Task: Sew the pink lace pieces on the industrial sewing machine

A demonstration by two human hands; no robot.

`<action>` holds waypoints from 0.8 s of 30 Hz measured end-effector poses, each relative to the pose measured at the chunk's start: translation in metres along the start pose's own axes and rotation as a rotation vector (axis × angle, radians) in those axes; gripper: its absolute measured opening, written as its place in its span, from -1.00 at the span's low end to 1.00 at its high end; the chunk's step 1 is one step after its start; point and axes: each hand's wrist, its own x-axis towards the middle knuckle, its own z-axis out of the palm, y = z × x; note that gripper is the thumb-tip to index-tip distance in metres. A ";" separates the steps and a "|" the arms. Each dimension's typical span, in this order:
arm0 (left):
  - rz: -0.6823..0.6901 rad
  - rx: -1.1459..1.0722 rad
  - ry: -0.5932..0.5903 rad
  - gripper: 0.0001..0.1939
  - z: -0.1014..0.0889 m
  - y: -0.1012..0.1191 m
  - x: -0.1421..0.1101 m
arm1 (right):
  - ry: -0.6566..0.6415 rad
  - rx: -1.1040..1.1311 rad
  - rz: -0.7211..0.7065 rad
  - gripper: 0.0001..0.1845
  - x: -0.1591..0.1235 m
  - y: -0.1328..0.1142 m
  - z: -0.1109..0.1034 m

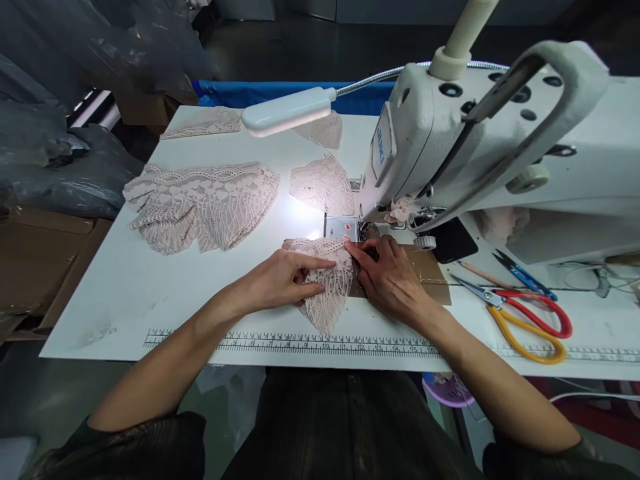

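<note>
A beige lace piece (327, 293) lies in front of the sewing machine's needle plate (340, 227), its pointed end towards me. My left hand (280, 277) rests on its left side, index finger stretched across the lace and thumb apart below; the other fingers curl under. At the lace's upper right edge, my right hand (387, 277) has its fingers bent, with the index fingertip on the lace just short of the presser foot (367, 230). What its lower fingers touch is partly hidden. Another lace piece (323, 185) lies behind the needle plate.
A large lace piece (205, 200) spreads at left, with more lace (210, 123) at the back. Scissors (530, 313) and blue thread snips (525, 273) lie right of my hand. The white sewing machine (415, 147) stands close, under a lamp (290, 110). A printed ruler (300, 343) runs along the front edge.
</note>
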 end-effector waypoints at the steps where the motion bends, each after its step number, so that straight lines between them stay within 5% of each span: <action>1: 0.002 0.002 -0.004 -0.49 0.000 0.000 0.000 | 0.000 -0.004 0.000 -0.48 0.000 0.000 0.000; 24: 0.000 0.063 -0.012 -0.48 0.002 0.004 0.001 | 0.040 0.243 -0.026 -0.61 -0.007 0.009 -0.006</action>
